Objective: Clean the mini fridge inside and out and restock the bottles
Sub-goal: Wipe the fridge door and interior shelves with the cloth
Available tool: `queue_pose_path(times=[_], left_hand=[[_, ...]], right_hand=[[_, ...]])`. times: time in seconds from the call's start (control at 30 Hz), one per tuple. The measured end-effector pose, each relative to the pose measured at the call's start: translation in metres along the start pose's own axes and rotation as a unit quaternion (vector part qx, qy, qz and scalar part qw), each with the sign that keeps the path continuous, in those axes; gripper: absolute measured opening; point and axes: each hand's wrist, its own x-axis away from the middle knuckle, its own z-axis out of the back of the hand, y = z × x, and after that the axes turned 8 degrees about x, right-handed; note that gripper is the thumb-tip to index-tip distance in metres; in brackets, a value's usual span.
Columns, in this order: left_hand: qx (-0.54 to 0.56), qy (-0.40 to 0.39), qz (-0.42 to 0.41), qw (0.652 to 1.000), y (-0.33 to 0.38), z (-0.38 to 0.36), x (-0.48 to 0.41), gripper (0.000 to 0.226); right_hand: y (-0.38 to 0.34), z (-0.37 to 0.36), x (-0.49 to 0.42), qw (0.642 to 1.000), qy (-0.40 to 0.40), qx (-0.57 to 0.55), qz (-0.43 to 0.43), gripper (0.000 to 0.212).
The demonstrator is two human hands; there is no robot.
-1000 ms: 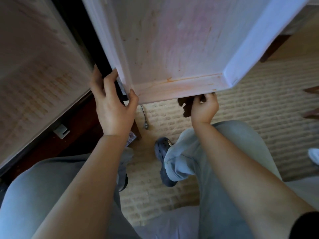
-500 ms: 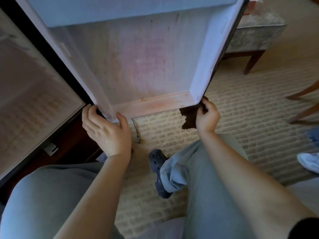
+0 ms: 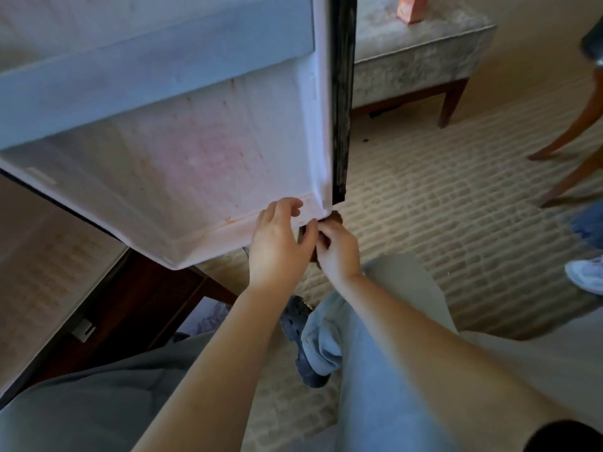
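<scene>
Head view: looks down on open white plastic fridge door point(image 3: 202, 158), stained orange and pink on its inner side. Rests left hand point(image 3: 277, 243) on the lower ledge of this door, near its bottom corner, with fingers loosely bent and gripping nothing. Pinches small dark brown cloth point(image 3: 336, 218) with curled fingers of right hand point(image 3: 337, 252), directly under the same corner, touching the door's black edge. Behind the door, shows grey upholstered bench point(image 3: 421, 57) on wooden legs; below the door, beige ribbed carpet point(image 3: 440, 207) and dark blue clog point(image 3: 293, 318).
</scene>
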Motion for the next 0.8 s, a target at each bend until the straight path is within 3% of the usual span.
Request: queue_pose_path(times=[0.27,0.33,0.43,0.53,0.67,0.8], left_hand=[[0.042,-0.040,0.092,0.994,0.031,-0.019,-0.029,0.041],[0.054,-0.027,0.128,0.990,0.038,-0.025,-0.039,0.038],[-0.013,0.019,0.134,0.991,0.048,-0.026,-0.053,0.041],[-0.051,0.048,0.126,0.990,0.056,-0.025,-0.068,0.032],[-0.114,0.047,0.077,0.989,0.058,-0.027,-0.066,0.038],[-0.110,0.078,0.018,0.991,0.050,-0.027,-0.032,0.040]], right_hand=[[0.015,0.033,0.022,0.994,0.031,-0.034,-0.098,0.034],[0.019,0.041,0.021,0.991,0.054,-0.056,-0.111,0.032],[0.018,0.044,0.023,0.985,0.071,-0.080,-0.137,0.030],[0.017,0.043,0.022,0.982,0.078,-0.087,-0.146,0.028],[0.022,0.042,0.017,0.980,0.090,-0.090,-0.155,0.023],[0.023,0.045,0.016,0.981,0.081,-0.092,-0.149,0.020]])
